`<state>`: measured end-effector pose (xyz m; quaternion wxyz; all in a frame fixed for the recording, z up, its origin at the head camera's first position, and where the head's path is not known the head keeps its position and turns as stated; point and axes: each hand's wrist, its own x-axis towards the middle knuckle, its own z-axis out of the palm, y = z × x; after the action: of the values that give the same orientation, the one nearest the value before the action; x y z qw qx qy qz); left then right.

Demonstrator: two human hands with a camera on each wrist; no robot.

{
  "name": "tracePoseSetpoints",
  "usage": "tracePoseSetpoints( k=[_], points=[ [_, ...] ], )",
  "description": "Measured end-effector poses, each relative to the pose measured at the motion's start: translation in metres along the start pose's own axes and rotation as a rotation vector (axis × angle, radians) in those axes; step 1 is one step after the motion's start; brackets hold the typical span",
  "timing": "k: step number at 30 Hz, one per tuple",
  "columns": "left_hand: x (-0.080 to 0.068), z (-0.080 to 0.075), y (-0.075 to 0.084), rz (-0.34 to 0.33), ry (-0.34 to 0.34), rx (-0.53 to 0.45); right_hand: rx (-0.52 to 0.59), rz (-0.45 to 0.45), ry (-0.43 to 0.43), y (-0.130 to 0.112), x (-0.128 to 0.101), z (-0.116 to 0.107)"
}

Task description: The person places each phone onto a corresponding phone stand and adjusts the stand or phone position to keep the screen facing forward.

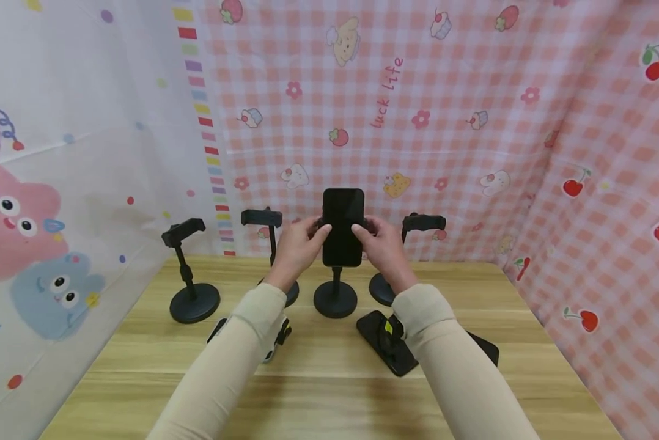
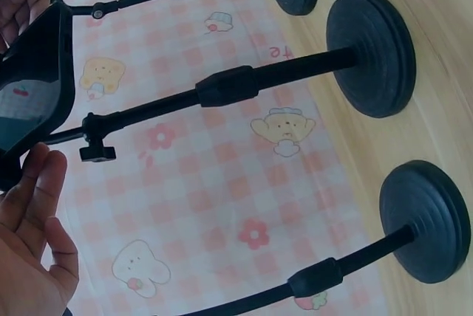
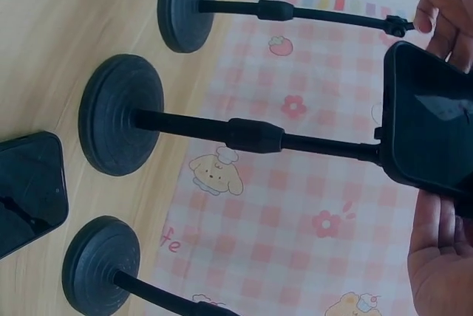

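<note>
Wooden table [image 1: 329, 391], frame centre: my left hand [image 1: 296, 247] and right hand [image 1: 381, 244] pinch the phone's [image 1: 343, 226] edges on its stand [image 1: 335, 299]; rigid, slick, probably fragile glass.

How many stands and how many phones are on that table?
Phone stands: 4, all black, one of them bearing a phone.
Phones: 3 in plain view, one upright on the middle stand between both hands, two lying flat by the right sleeve. A dark item under the left sleeve is too hidden to name.
Total: 7.
</note>
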<state>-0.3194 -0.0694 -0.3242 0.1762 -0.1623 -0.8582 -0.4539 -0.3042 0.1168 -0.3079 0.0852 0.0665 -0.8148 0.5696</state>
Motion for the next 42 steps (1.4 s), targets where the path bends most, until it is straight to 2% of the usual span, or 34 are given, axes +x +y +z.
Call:
tracePoseSetpoints(
  k=[11,17,21,30,34,42],
  points=[
    [-0.004,0.007,0.005,0.050,0.023,0.024,-0.086,-0.064,0.082,0.009,-0.005,0.001],
    [-0.006,0.008,0.001,0.034,0.051,0.007,-0.081,-0.099,0.055,0.008,-0.008,0.004],
    [-0.009,0.008,0.000,0.015,0.030,-0.009,-0.077,-0.107,0.061,0.010,-0.009,0.003],
    [-0.020,0.011,-0.012,0.042,-0.015,-0.018,-0.057,-0.091,0.072,0.018,-0.013,0.002],
    [-0.025,0.014,-0.018,0.031,-0.041,-0.024,-0.020,-0.077,0.062,0.023,-0.014,0.001],
    [-0.033,0.024,-0.028,0.051,-0.055,-0.027,-0.008,-0.054,0.081,0.033,-0.019,0.000]
  ],
)
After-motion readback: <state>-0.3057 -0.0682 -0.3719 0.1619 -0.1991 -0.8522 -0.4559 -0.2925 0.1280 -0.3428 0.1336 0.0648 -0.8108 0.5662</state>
